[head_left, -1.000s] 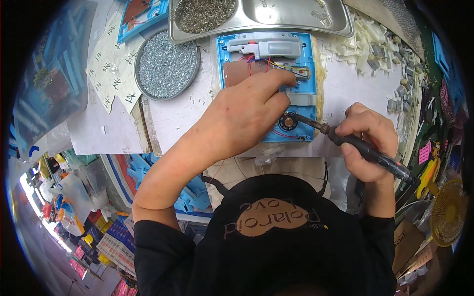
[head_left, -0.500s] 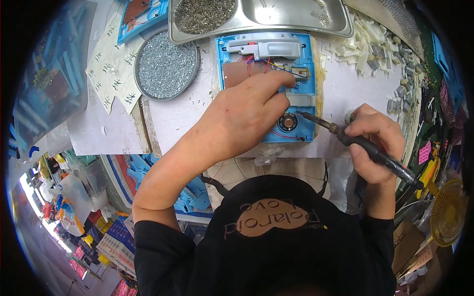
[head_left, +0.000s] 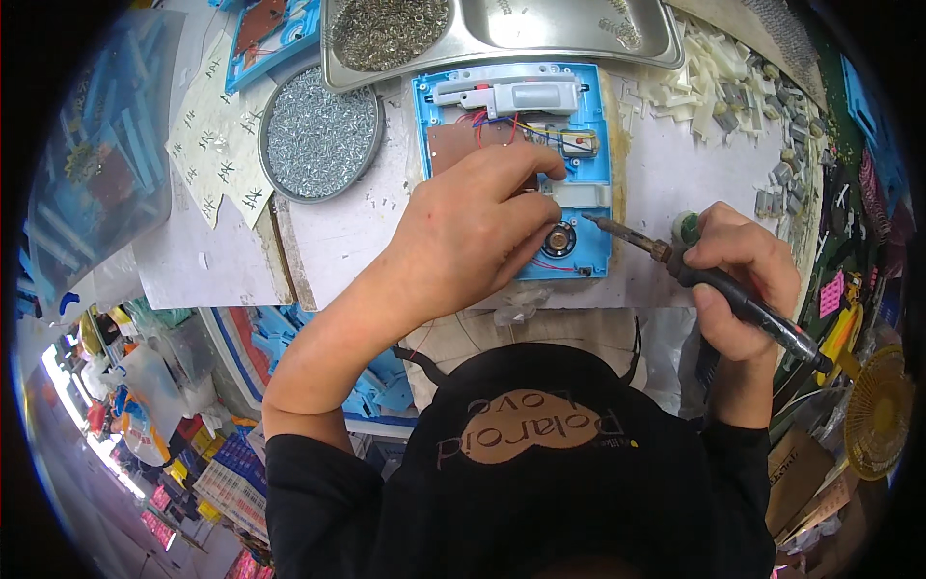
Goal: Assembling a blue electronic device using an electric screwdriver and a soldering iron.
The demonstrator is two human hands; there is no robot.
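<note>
A light blue plastic housing (head_left: 590, 234) lies open on the table in front of me, with a brown circuit board (head_left: 451, 145), thin coloured wires and a small round black speaker (head_left: 558, 239) inside. Over its middle my left hand (head_left: 475, 220) is bent, thumb and fingers curled together; what they pinch, if anything, is hidden. My right hand (head_left: 741, 280) grips a soldering iron (head_left: 719, 280) by its black handle. The iron's dark tip is at the housing's right side, just above the speaker. A small round greenish thing (head_left: 687, 228) shows beside the right hand's fingers.
A round grey dish of small screws (head_left: 321, 135) stands left of the housing. Behind it sits a metal tray (head_left: 540, 53) with springs. White and grey plastic pieces (head_left: 719, 82) are heaped at the back right. A second blue housing (head_left: 273, 43) lies back left, near a yellow fan (head_left: 878, 413) far right.
The view has shifted slightly, so the table's things sit a little further left. My left fingers have dipped slightly toward me over the housing. The right hand keeps its grip, almost still.
</note>
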